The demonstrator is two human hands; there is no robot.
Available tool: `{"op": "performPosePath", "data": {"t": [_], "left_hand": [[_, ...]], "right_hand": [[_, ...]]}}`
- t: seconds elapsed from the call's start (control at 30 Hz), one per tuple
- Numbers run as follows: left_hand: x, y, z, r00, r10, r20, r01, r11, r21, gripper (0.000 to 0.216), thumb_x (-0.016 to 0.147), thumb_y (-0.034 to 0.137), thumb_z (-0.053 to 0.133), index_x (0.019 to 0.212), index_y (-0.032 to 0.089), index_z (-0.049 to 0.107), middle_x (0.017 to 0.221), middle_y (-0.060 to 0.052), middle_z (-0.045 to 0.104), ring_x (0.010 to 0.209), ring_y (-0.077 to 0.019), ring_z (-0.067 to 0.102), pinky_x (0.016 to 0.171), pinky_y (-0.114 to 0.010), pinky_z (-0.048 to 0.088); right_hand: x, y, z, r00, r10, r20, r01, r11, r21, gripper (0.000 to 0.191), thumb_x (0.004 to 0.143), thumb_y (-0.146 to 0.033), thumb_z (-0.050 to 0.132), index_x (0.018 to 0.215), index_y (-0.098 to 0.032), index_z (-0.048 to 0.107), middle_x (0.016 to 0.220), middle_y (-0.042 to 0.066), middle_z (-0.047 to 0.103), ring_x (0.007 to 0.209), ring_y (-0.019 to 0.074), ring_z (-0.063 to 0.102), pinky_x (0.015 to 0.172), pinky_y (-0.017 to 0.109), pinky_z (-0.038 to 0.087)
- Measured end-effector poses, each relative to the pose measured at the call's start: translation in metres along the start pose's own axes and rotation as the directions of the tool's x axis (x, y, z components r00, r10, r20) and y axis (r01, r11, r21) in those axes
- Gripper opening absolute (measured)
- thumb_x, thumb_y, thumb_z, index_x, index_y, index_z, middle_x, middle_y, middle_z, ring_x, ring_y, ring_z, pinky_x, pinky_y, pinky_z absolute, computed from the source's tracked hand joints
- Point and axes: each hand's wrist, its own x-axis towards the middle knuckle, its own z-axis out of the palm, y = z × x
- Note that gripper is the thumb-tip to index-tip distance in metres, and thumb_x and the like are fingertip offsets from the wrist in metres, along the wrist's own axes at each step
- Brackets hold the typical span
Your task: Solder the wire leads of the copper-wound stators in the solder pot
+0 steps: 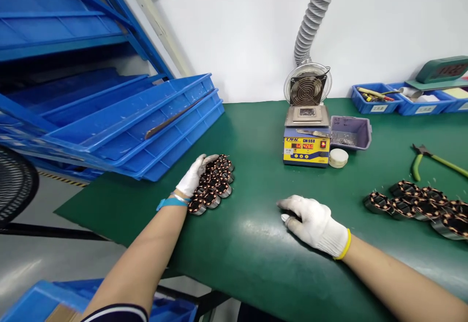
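My left hand, in a white glove with a blue band at the wrist, lies along the left side of a cluster of copper-wound motor stators. Its fingers are stretched out over the far edge of the cluster. The white-gloved right hand rests on the green table, thumb apart from the fingers, with nothing held. To its right stands a second group of stators, cut off by the frame edge.
A solder pot with a lit display stands under an extraction hose. Beside it are a purple bin and a round pale pad. Green-handled pliers lie at right. Blue trays overhang the table's left.
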Motion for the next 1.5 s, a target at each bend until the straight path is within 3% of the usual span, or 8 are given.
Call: {"op": "performPosePath", "data": {"t": [0.2,0.33,0.5,0.63,0.73,1.03,1.37,1.5], "left_hand": [[0.024,0.018,0.046,0.963,0.051,0.265,0.051,0.929,-0.367,0.084,0.08,0.076,0.033,0.127,0.011,0.058,0.123,-0.016,0.065,0.114,-0.0298,0.061,0.101,-0.046,0.046],[0.037,0.034,0.078,0.966,0.186,0.179,-0.124,0.942,-0.311,0.078,0.079,0.075,0.038,0.112,0.011,0.066,0.119,-0.017,0.067,0.111,-0.0306,0.062,0.101,-0.047,0.045],[0.01,0.063,0.074,0.95,0.31,0.022,-0.303,0.939,-0.16,0.057,0.072,0.059,0.063,0.104,0.012,0.064,0.134,-0.016,0.057,0.123,-0.028,0.054,0.107,-0.042,0.039],[-0.049,0.074,0.075,0.814,0.495,0.305,-0.58,0.657,0.481,0.034,0.069,0.05,0.07,0.082,0.019,0.067,0.139,-0.011,0.053,0.125,-0.0312,0.051,0.107,-0.046,0.04],[-0.076,0.07,0.093,0.768,0.519,0.374,-0.603,0.393,0.694,0.021,0.076,0.039,0.066,0.081,0.019,0.07,0.139,-0.012,0.053,0.131,-0.0353,0.045,0.107,-0.052,0.039],[-0.077,0.082,0.126,0.567,0.59,0.574,-0.822,0.36,0.441,0.029,0.083,0.019,0.052,0.105,0.022,0.07,0.149,-0.009,0.04,0.135,-0.0304,0.041,0.108,-0.049,0.039],[-0.103,0.086,0.172,0.77,0.534,0.349,-0.6,0.423,0.679,0.042,0.08,0.058,0.058,0.083,0.018,0.07,0.102,-0.01,0.065,0.079,-0.0253,0.065,0.069,-0.039,0.052],[-0.096,0.077,0.187,0.734,0.586,0.344,-0.658,0.486,0.575,0.025,0.083,0.042,0.061,0.077,0.018,0.066,0.1,-0.008,0.065,0.079,-0.0216,0.066,0.068,-0.034,0.052]], "right_hand": [[0.001,0.0,0.001,1.0,-0.004,-0.006,0.005,1.0,0.005,0.036,0.089,-0.035,0.048,0.122,-0.028,0.062,0.116,0.002,0.067,0.1,0.024,0.065,0.079,0.035,0.05],[-0.001,0.004,0.003,0.995,0.02,-0.097,-0.014,0.998,0.068,0.035,0.089,-0.034,0.049,0.121,-0.028,0.063,0.116,0.001,0.067,0.103,0.0228,0.064,0.085,0.036,0.051],[0.0,0.015,0.006,0.925,0.136,-0.354,-0.018,0.948,0.317,0.032,0.087,-0.029,0.052,0.116,-0.024,0.065,0.113,0.002,0.068,0.101,0.0177,0.065,0.092,0.031,0.052],[0.008,0.021,0.007,0.891,0.178,-0.417,0.027,0.897,0.441,0.03,0.083,-0.024,0.055,0.111,-0.021,0.067,0.108,0.003,0.07,0.095,0.0175,0.067,0.088,0.031,0.055],[0.013,0.022,0.01,0.886,0.162,-0.434,0.063,0.886,0.46,0.029,0.082,-0.022,0.056,0.109,-0.02,0.068,0.104,0.004,0.071,0.093,0.0182,0.068,0.087,0.033,0.055],[-0.006,0.046,-0.002,0.894,0.264,-0.362,-0.008,0.817,0.576,0.028,0.086,-0.028,0.058,0.112,-0.019,0.067,0.103,0.003,0.072,0.084,0.0156,0.069,0.086,0.031,0.056],[-0.016,0.041,-0.025,0.94,0.258,-0.224,-0.192,0.941,0.279,0.03,0.089,-0.035,0.055,0.113,-0.023,0.068,0.106,0.001,0.071,0.096,0.0189,0.066,0.082,0.029,0.052],[-0.019,0.035,-0.036,0.93,0.339,-0.145,-0.301,0.925,0.233,0.036,0.089,-0.048,0.054,0.115,-0.027,0.068,0.107,0.0,0.071,0.101,0.0224,0.066,0.082,0.031,0.052]]}}
